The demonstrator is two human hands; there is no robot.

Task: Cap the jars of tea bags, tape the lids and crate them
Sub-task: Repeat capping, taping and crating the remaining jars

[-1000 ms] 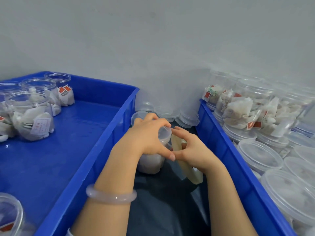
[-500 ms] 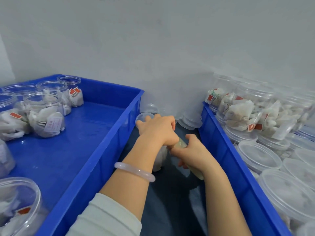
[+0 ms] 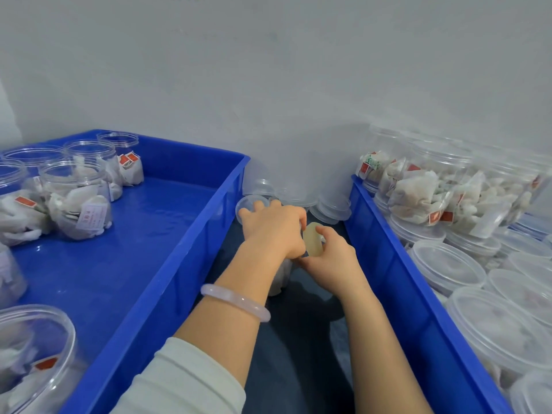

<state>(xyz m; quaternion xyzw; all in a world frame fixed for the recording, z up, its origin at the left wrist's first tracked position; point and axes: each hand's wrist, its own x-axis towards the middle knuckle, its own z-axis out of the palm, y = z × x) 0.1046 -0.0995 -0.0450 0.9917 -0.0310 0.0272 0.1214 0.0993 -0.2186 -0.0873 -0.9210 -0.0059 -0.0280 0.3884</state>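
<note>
Jar (image 3: 279, 279): stands upright on the dark surface (image 3: 292, 354) in the gap between the two blue crates. Only its lower wall with pale tea bags shows, because the top is under the palm.
Left hand (image 3: 274, 231): lies on top of the jar with its grip clamped over the lid area, fingers curled down round the rim. This probably pins the jar so it cannot turn or tip while tape goes on. A pale bracelet (image 3: 236, 301) sits on the wrist.
Right hand (image 3: 328, 261): just right of the jar, its grip closed on the tape roll (image 3: 312, 239), thumb and fingers pinching it.
Tape roll: yellowish and translucent, held on edge against the jar's upper right side, level with the lid seam. The free end of the tape cannot be made out.
Left crate (image 3: 191, 252): left of the jar, it holds open jars (image 3: 77, 201) of tea bags, still uncapped.
Right crate (image 3: 397, 282): right of the jar, packed with capped jars (image 3: 448, 264), likely the finished ones.
Spare lids (image 3: 331, 209): stacked beyond the jar against the wall, within easy reach.
Step in hand: taping the lid, by my reading.
Next move calls for: running the tape round the seam, then lifting the jar rightward into the crate.
Risk: the tape wrinkling, or the jar slipping under the palm.
</note>
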